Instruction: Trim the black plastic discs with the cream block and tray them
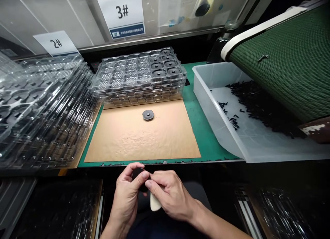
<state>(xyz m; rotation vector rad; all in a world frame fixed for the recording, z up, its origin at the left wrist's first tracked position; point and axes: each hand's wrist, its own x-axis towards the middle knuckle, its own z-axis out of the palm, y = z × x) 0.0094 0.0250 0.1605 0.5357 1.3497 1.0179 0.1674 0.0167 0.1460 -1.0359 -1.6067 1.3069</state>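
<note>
In front of my lap, below the table edge, my left hand is closed around a black round disc, gripped between thumb and fingers. My right hand wraps around a tool with a cream handle, whose rounded end sticks out beneath the fingers. Both thumbs meet at the disc's edge; the working end of the tool is hidden there. Another dark disc with a small raised centre lies on the brown cardboard sheet, apart from both hands.
Behind the cardboard stand stacked clear trays, with several discs in the right-hand pockets. A taller tray stack rises at left. On the right, a translucent bin holds small black pieces beneath a green conveyor belt.
</note>
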